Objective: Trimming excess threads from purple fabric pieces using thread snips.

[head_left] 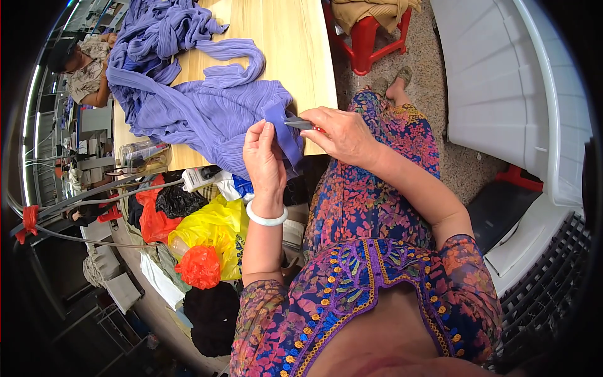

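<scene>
A purple pleated garment [195, 116] lies in loose folds over the wooden table and hangs past its near edge. My left hand [262, 154], with a pale bangle on the wrist, pinches the garment by its smooth darker band [284, 135] at the right end. In my right hand [345, 133] is a small pair of thread snips [298, 123] with dark blades and a bit of red at the grip. The blades point left and lie over the band, close to my left fingertips. Whether they touch the cloth I cannot tell.
The wooden table [295, 38] has a clear jar [144, 156] at its left corner. Below stand a power strip [200, 178] with cables and a yellow plastic bag [210, 229]. A red stool [364, 44] and large white bin [496, 81] are right. Another person [88, 72] sits far left.
</scene>
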### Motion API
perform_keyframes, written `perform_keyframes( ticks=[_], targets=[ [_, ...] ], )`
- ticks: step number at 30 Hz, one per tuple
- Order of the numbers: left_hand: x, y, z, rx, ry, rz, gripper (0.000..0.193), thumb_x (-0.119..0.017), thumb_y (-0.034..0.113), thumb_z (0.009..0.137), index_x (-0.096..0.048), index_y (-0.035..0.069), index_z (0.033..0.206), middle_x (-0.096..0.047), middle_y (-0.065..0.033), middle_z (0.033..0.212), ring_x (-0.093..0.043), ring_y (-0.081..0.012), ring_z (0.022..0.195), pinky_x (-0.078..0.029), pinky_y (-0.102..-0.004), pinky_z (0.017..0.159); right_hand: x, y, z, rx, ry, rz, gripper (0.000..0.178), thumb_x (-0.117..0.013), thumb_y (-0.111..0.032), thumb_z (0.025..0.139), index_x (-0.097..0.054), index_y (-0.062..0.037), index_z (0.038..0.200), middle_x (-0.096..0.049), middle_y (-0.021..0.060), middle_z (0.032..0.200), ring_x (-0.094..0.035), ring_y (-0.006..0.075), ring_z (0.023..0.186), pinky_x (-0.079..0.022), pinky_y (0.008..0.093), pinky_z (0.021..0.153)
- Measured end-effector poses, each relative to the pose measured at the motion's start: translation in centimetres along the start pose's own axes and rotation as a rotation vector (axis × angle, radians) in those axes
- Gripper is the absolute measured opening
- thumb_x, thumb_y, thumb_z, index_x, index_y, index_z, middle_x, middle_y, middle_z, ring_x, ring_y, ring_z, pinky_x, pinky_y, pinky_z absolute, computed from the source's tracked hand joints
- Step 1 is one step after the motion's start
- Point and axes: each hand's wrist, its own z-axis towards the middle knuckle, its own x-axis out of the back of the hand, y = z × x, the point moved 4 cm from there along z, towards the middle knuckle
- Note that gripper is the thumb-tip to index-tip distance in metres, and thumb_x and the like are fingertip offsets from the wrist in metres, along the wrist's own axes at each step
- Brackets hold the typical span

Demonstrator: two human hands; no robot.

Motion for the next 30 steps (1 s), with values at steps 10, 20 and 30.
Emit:
perform_keyframes(
  ticks=[10,20,30],
  targets=[
    [-0.06,0.05,-0.20,-0.046,-0.006,0.073,0.009,-0.054,0.007,0.084,-0.052,0.004,0.093,-0.056,0.0009,0.081,-0.050,-0.0038,0.070,-0.041,-0.0153,0.063,-0.08,-0.07,-0.03,0.015,-0.001,-0.015,0.026,-0.062,-0.019,0.074,-0.053,-0.0053,0.094,-0.059,0.0093,0.078,-0.059,0.0252,0.068,-0.048,0.0332,0.058],
    [-0.13,-0.16,-0.27,-0.032,0.002,0.106,0.009,-0.054,0.008,0.085,-0.052,0.005,0.093,-0.055,0.0016,0.080,-0.050,-0.0031,0.068,-0.040,-0.0146,0.060,-0.26,0.07,0.10,-0.008,0.001,0.014,0.026,-0.063,-0.018,0.074,-0.055,-0.0036,0.095,-0.059,0.0118,0.081,-0.060,0.0230,0.064,-0.048,0.0311,0.057],
    [-0.02,-0.53,-0.15,-0.001,-0.016,0.094,0.008,-0.054,0.008,0.085,-0.052,0.005,0.092,-0.056,0.0014,0.080,-0.050,-0.0033,0.067,-0.040,-0.0149,0.059,-0.38,0.56,0.57,-0.111,-0.007,0.129,0.023,-0.063,-0.016,0.075,-0.055,-0.0024,0.092,-0.059,0.0122,0.077,-0.058,0.0209,0.061,-0.046,0.0289,0.055]
  ],
)
